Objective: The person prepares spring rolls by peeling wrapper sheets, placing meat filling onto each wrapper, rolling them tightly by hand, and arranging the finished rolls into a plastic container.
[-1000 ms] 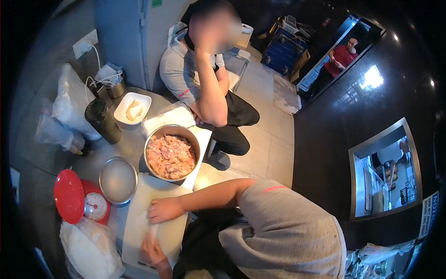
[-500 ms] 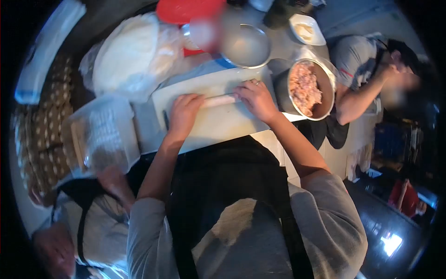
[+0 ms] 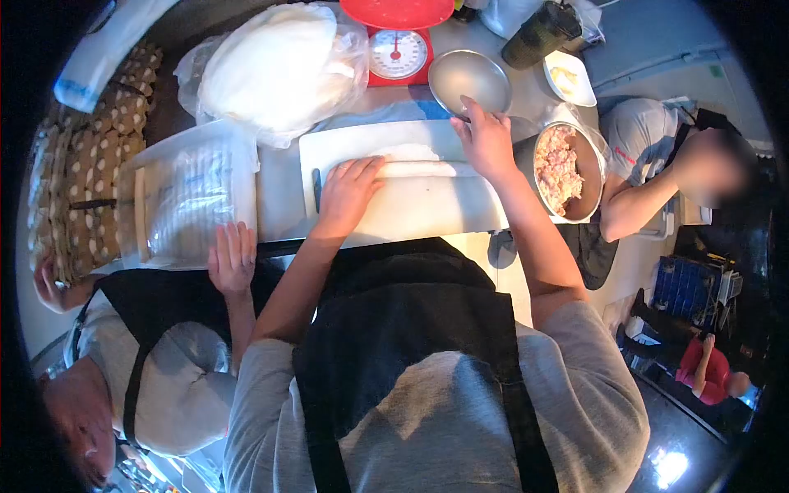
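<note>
A long, thin pale spring roll (image 3: 427,169) lies across the white cutting board (image 3: 411,215). My left hand (image 3: 349,191) rests over its left end, fingers curved together and holding it against the board. My right hand (image 3: 486,146) is off the roll, at the near rim of a round metal bowl (image 3: 468,76), with its index finger extended over the rim and nothing seen in its grasp. Just right of that hand stands a metal pot (image 3: 593,193) holding pink minced filling (image 3: 559,168).
Left of the board are a plastic container (image 3: 197,193) and stacked egg trays (image 3: 90,181). Behind it lie white sheets (image 3: 275,66) in plastic, a red scale (image 3: 398,53) and a white dish (image 3: 582,90). One co-worker's hand (image 3: 233,256) is near the container; another person (image 3: 645,148) is at right.
My right hand has left the roll's right end and moved up and right to the metal bowl. My left hand stays on the roll. The camera view has shifted, and the co-worker's hand left the container.
</note>
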Available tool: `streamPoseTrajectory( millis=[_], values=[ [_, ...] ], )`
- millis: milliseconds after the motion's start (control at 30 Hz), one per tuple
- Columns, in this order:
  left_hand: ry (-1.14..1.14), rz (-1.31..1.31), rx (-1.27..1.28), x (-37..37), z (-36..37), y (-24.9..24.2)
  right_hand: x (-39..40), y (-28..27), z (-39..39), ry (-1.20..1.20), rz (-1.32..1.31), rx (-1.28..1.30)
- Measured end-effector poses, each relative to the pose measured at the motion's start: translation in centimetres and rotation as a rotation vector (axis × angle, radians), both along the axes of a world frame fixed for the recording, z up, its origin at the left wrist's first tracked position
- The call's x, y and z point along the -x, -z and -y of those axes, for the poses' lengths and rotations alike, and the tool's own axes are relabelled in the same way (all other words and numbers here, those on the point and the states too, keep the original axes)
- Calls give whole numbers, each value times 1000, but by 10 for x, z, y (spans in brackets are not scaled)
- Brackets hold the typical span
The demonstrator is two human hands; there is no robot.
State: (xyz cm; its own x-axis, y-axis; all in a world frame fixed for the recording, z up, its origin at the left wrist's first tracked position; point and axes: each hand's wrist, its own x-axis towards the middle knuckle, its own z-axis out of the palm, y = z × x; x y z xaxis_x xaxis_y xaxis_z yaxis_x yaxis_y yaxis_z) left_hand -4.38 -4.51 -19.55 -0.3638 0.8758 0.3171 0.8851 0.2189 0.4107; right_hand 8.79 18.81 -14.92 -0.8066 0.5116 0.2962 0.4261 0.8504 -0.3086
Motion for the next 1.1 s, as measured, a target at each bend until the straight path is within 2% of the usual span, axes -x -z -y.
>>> streamPoseTrajectory(
  millis=[100,200,267,367,467,600,700,733,833,967,1000,1033,1067,1100],
  values=[
    [-44,0,-15,3,13,7,-1,-6,7,39,-31,21],
    [-52,18,-16,6,21,11,-3,0,34,-60,-191,21],
    [-38,34,-25,6,23,9,3,22,73,-101,-90,181],
    [-90,-32,24,4,25,6,22,36,114,-363,8,210],
    [-110,-39,8,5,26,10,17,36,105,-309,127,38],
    [-115,-7,-14,5,25,13,-3,25,83,-187,250,90],
    [-108,10,-35,6,26,15,20,31,104,-326,151,159],
    [-103,20,-38,7,26,15,28,40,109,-406,-4,186],
    [-100,26,-18,7,27,14,25,41,95,-345,122,161],
    [-109,55,-6,6,26,11,-7,47,74,-169,35,-14],
    [-111,69,78,3,30,7,-5,43,84,-205,13,47],
    [-93,61,131,2,32,0,-4,41,101,-142,127,357],
    [-87,71,37,0,38,12,-1,63,102,-247,105,97],
    [-53,52,-14,3,37,15,4,65,100,-147,136,135]
  ],
)
